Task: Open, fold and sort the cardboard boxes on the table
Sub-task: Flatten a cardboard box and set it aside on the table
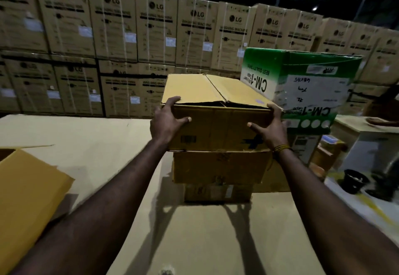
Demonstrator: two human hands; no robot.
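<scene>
Holding the top brown box by its two near corners, the person stands at the desk. The left hand grips the left corner. Its fingers curl over the top edge and its thumb presses flat on the front side. The right hand grips the right corner the same way, with fingers over the top and the thumb on the front. A yellow band sits on the right wrist.

The top flaps of this box are shut, with a thin dark gap at the near edge. The box sits on a stack, right of the middle of the desk. Under it is a second brown box, and under that a smaller one.

Just behind the stack, to the right, stands a green and white box with its print upside down. At the near left of the desk lies a yellow-brown open box. Far away, a tall wall of big brown cartons fills the back. On the floor at the right stands a black pot.
</scene>
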